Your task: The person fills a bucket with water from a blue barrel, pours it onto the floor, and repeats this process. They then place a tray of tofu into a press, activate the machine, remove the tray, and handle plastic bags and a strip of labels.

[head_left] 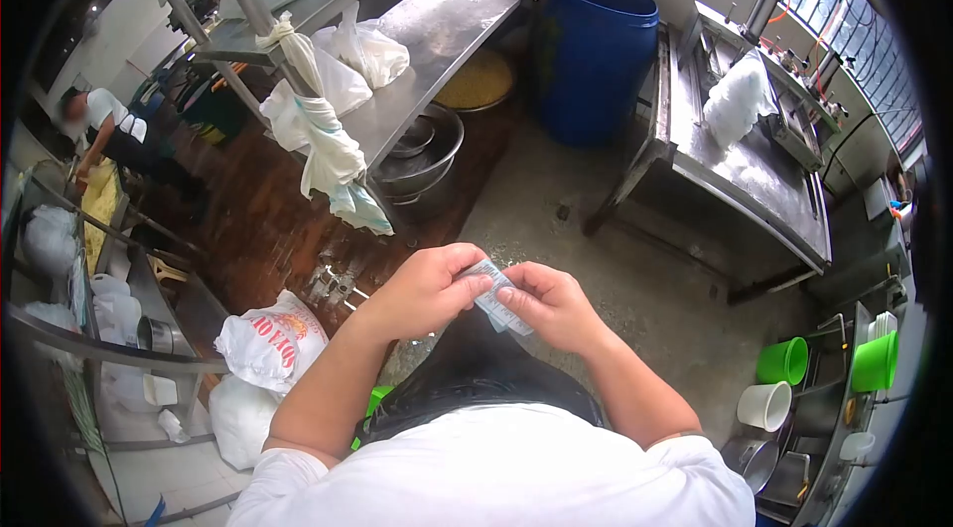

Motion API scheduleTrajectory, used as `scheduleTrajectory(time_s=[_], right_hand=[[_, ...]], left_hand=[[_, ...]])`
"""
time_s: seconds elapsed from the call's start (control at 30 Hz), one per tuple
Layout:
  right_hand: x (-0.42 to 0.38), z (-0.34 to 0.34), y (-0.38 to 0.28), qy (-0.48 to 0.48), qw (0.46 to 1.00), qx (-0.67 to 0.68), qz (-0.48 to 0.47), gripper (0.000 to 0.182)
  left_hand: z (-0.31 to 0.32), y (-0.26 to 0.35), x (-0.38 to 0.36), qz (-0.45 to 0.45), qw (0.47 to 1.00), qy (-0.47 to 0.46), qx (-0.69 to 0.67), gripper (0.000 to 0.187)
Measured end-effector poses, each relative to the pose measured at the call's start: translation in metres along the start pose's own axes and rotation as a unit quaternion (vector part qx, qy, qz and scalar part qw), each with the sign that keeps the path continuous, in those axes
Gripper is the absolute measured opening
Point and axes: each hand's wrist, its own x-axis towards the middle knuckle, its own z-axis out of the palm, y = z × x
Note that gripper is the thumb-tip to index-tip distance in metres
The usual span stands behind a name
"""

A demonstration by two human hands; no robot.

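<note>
Both hands meet in front of my waist around a small, flat, pale blue-white printed piece (493, 297), perhaps labels or a packet; its kind is not clear. My left hand (437, 289) pinches its left edge between thumb and fingers. On the opposite edge, my right hand (544, 301) grips it, the thumb lying flat across the print. A corner of it hangs below the thumbs. The fingers behind it are hidden.
A blue barrel (599, 56) stands ahead, beside a metal table (764, 170) bearing a white bag (737, 100). White sacks (273, 338) lie at left. Green buckets (782, 361) are at right. Another person (119, 130) bends over a yellow-filled trough (99, 199) at far left.
</note>
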Motion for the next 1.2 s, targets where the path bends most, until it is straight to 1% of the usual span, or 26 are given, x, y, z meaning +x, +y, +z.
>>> scheduleTrajectory(time_s=[0.03,0.07,0.13,0.17,0.3,0.37,0.4,0.47,0.5,0.57,0.6,0.63,0.73,0.77,0.8,0.83,0.87,0.93,0.97,1.0,1.07,1.13,1.2], right_hand=[[0.001,0.003,0.003,0.025,1.000,0.011,0.003,0.024],[0.003,0.006,0.006,0.051,0.998,0.023,0.006,0.022],[0.007,0.011,0.013,0.063,0.997,0.043,-0.004,0.020],[0.010,0.014,0.016,0.078,0.995,0.065,-0.013,0.019],[0.018,0.026,0.021,0.061,0.992,0.108,-0.026,0.018],[0.020,0.029,0.021,0.002,0.992,0.126,-0.003,0.021],[0.022,0.033,0.019,0.003,0.992,0.126,-0.003,0.021],[0.025,0.043,0.014,0.002,0.972,0.228,-0.051,0.025],[0.026,0.045,0.013,-0.009,0.971,0.236,-0.050,0.029],[0.028,0.047,0.021,-0.015,0.976,0.212,-0.046,0.031],[0.029,0.047,0.027,-0.025,0.981,0.189,-0.042,0.032],[0.030,0.049,0.031,-0.028,0.979,0.201,-0.031,0.031],[0.030,0.048,0.033,-0.018,0.993,0.111,-0.022,0.027],[0.030,0.051,0.034,-0.032,0.993,0.112,-0.027,0.027],[0.029,0.053,0.036,-0.016,0.994,0.110,-0.017,0.027],[0.031,0.055,0.038,-0.008,0.994,0.108,-0.007,0.027],[0.031,0.058,0.032,-0.003,0.992,0.128,-0.007,0.027],[0.032,0.067,0.030,-0.015,0.987,0.158,-0.015,0.030],[0.032,0.073,0.031,-0.013,0.991,0.128,-0.043,0.031],[0.033,0.080,0.029,-0.014,0.987,0.154,-0.045,0.031],[0.038,0.082,0.042,-0.011,0.983,0.182,-0.025,0.025],[0.041,0.089,0.037,-0.015,0.974,0.225,-0.015,0.018],[0.046,0.090,0.032,-0.037,0.970,0.239,0.013,0.018]], left_hand=[[-0.001,-0.003,0.001,-0.014,0.999,0.014,-0.042,0.016],[-0.002,-0.007,0.000,-0.014,0.999,0.018,-0.042,0.016],[-0.002,-0.016,-0.001,-0.002,0.986,0.082,-0.147,0.019],[-0.004,-0.024,-0.001,-0.002,0.982,0.100,-0.163,0.020],[-0.006,-0.031,-0.011,0.003,0.984,0.120,-0.135,0.019],[-0.007,-0.032,-0.015,0.000,0.983,0.131,-0.130,0.024],[-0.008,-0.032,-0.016,0.000,0.983,0.131,-0.130,0.024],[-0.008,-0.033,-0.018,-0.010,0.983,0.153,-0.099,0.021],[-0.008,-0.032,-0.020,-0.009,0.984,0.149,-0.100,0.021],[-0.006,-0.031,-0.023,0.003,0.980,0.173,-0.103,0.016],[-0.006,-0.033,-0.024,0.008,0.981,0.165,-0.102,0.016],[-0.005,-0.036,-0.025,-0.002,0.978,0.179,-0.107,0.017],[-0.002,-0.046,-0.025,-0.010,0.971,0.212,-0.109,0.018],[-0.001,-0.053,-0.025,-0.015,0.969,0.209,-0.128,0.018],[-0.001,-0.056,-0.028,-0.020,0.965,0.215,-0.147,0.018],[-0.003,-0.054,-0.029,-0.015,0.969,0.224,-0.104,0.019],[-0.001,-0.054,-0.028,-0.009,0.965,0.244,-0.095,0.021],[-0.001,-0.063,-0.028,-0.036,0.957,0.263,-0.117,0.022],[-0.002,-0.078,-0.026,0.027,0.959,0.282,-0.027,0.020],[-0.004,-0.055,-0.035,0.001,0.955,0.295,-0.018,0.020],[-0.004,-0.048,-0.044,-0.005,0.957,0.272,-0.095,0.020],[-0.002,-0.049,-0.051,-0.003,0.955,0.272,-0.116,0.020],[-0.004,-0.057,-0.056,-0.003,0.950,0.288,-0.119,0.020]])
